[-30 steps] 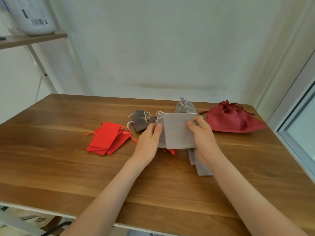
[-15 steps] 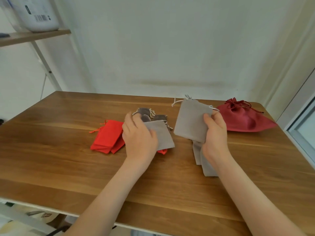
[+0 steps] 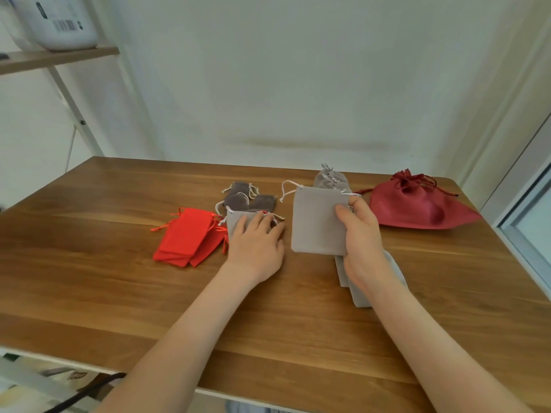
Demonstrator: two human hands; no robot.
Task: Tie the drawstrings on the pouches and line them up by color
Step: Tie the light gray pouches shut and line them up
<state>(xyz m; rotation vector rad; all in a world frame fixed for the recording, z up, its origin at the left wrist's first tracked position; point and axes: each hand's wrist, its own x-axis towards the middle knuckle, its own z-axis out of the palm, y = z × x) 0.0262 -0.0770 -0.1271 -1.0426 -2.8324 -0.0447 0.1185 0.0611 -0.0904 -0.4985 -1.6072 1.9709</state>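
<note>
Just split the pair – pressing small pouch (image 3: 235,220) onto table (image 3: 119,278) beside reds (image 3: 187,236) with flat, straight-fingered left hand (image 3: 256,245), gripping big pouch (image 3: 317,222) aloft in right hand (image 3: 363,242) – both look untied, tying next probably

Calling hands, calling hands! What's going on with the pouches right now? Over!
Left hand flat on tabletop grey pouch. Right hand pinching raised grey pouch, drawstring loose. Red pouches close beside left hand.

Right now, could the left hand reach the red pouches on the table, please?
Probably yes. The left hand lies flat on a grey pouch right beside the red pouches, with nothing between them, and it grips nothing.
</note>
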